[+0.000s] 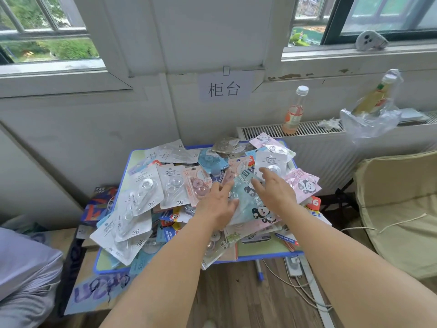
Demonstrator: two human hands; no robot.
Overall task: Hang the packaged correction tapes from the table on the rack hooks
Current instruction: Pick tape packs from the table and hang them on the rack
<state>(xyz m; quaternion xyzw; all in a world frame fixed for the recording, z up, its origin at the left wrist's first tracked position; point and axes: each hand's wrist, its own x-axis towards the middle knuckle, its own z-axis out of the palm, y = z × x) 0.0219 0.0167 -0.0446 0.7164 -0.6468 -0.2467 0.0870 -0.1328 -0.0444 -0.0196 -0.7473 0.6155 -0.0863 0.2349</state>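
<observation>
Correction tape packs [151, 200] lie in a big messy heap on the small blue-edged table [260, 254]. The left hand [218, 204] rests flat, fingers spread, on a light blue panda pack [248, 200]. The right hand [275, 191] lies spread on it too.

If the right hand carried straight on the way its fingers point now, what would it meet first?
Most likely the white JINUO package: the right hand lies over the blue panda package, its fingertips pointing up and away toward that white card. Whether they already touch it is unclear from one view.
</observation>
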